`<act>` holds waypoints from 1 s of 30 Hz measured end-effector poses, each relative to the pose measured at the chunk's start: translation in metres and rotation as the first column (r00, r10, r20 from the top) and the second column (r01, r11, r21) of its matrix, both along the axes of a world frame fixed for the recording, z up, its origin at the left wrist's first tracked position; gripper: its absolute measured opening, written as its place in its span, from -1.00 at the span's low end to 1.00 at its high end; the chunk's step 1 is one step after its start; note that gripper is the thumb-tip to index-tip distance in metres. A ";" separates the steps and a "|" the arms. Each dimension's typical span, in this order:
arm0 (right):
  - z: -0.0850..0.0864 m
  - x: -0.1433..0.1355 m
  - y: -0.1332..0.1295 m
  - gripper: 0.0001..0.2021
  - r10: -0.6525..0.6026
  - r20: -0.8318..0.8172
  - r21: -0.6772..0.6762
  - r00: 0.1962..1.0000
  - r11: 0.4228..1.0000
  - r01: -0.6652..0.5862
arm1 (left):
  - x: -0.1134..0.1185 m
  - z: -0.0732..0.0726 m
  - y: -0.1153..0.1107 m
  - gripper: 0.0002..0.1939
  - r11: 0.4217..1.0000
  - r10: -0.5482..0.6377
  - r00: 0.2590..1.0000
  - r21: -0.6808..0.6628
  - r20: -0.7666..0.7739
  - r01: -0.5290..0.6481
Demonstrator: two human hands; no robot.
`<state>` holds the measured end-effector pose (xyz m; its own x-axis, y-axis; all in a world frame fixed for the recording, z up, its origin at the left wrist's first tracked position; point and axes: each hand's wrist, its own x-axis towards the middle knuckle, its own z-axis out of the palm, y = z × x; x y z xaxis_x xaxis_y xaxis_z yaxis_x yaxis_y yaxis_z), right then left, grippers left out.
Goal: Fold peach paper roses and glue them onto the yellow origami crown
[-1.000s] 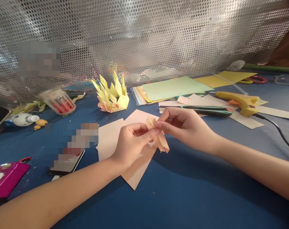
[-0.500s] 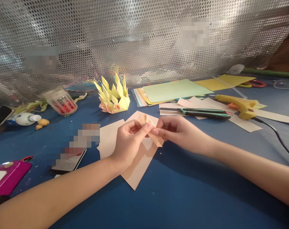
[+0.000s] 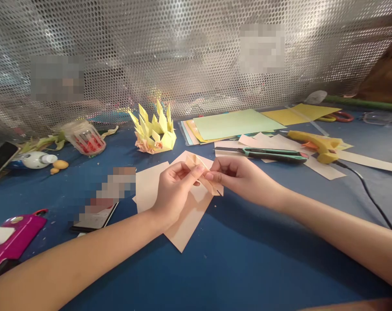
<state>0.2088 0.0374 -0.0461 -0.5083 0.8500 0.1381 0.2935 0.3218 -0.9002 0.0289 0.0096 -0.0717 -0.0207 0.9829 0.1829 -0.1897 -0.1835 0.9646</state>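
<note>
A small folded piece of pale peach paper (image 3: pixel 212 185) is pinched between both hands. My left hand (image 3: pixel 178 190) grips its left side with thumb and fingers, and my right hand (image 3: pixel 236 175) pinches it from the right, the two thumbs nearly touching. Below them, peach paper sheets (image 3: pixel 183 229) lie flat on the blue table (image 3: pixel 235 268). A yellow folded-paper crown shape (image 3: pixel 162 127) with peach paper roses at its base stands behind my left hand. The fingertips partly hide the folds.
Behind my right hand lie a utility knife (image 3: pixel 273 154), paper strips (image 3: pixel 325 167) and a yellow glue gun (image 3: pixel 325 144) with a black cord. Colored sheets (image 3: pixel 228 125) are at the back. At left are a phone (image 3: pixel 97 218), a jar (image 3: pixel 87 140) and a magenta object (image 3: pixel 26 235).
The folded paper's lower right end has tilted slightly up and right between my fingers. Both hands keep their pinch. A blurred skin-toned shape has appeared at the bottom right edge.
</note>
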 end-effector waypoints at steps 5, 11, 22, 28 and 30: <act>-0.001 0.002 0.004 -0.50 0.004 0.040 0.009 0.999 1.000 -0.004 | -0.001 -0.001 0.004 -0.68 0.997 0.078 0.996 -0.027 0.046 -0.077; -0.002 0.004 0.006 -0.57 -0.053 0.102 0.089 0.993 0.995 0.044 | -0.001 -0.001 0.005 -0.66 0.995 0.087 0.994 -0.049 0.065 -0.084; 0.001 0.007 0.009 -0.67 -0.078 0.074 0.159 0.994 0.985 0.066 | -0.002 0.000 0.007 -0.74 0.998 0.041 0.998 -0.050 0.046 -0.039; -0.001 0.008 0.013 -0.58 -0.090 -0.086 0.095 0.992 0.991 0.098 | -0.002 0.002 0.006 -0.86 0.995 -0.067 0.997 -0.075 -0.045 0.064; -0.001 0.008 0.014 -0.52 -0.095 -0.148 0.062 0.984 0.993 0.105 | -0.001 0.003 0.006 -0.85 0.993 -0.096 0.993 -0.073 -0.065 0.091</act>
<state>0.2171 0.0514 -0.0468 -0.3920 0.8813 0.2641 0.1959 0.3604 -0.9120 0.0276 0.0151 -0.0690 0.0817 0.9904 0.1114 -0.1360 -0.0996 0.9857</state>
